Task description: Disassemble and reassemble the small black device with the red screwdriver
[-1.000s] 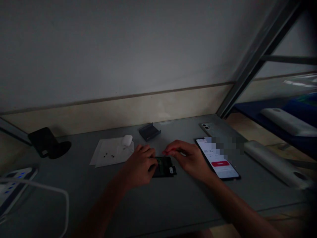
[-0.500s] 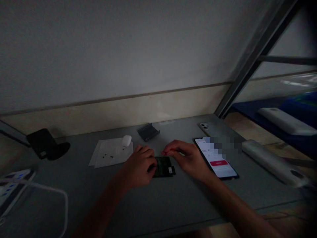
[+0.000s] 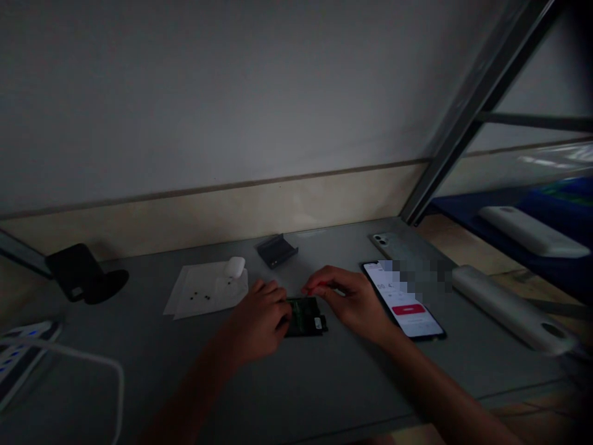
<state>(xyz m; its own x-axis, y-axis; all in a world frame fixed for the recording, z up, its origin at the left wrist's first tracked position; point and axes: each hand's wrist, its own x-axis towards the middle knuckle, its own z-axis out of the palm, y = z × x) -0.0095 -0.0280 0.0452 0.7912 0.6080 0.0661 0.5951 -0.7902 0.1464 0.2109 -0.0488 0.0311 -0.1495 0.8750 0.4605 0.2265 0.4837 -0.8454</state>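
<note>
A small dark circuit board with green parts lies flat on the grey table in dim light. My left hand rests on its left edge with curled fingers, holding it down. My right hand hovers just above the board's right end, fingers pinched round a thin red-handled tool whose tip I cannot make out.
A lit phone lies right of my right hand, another phone behind it. White paper carries tiny screws and a white earbud case. A dark bracket, a black stand, a power strip with cable, and long pale bars lie around.
Both hands stay on the board with barely any shift; the view has drifted slightly, nothing else has moved.
</note>
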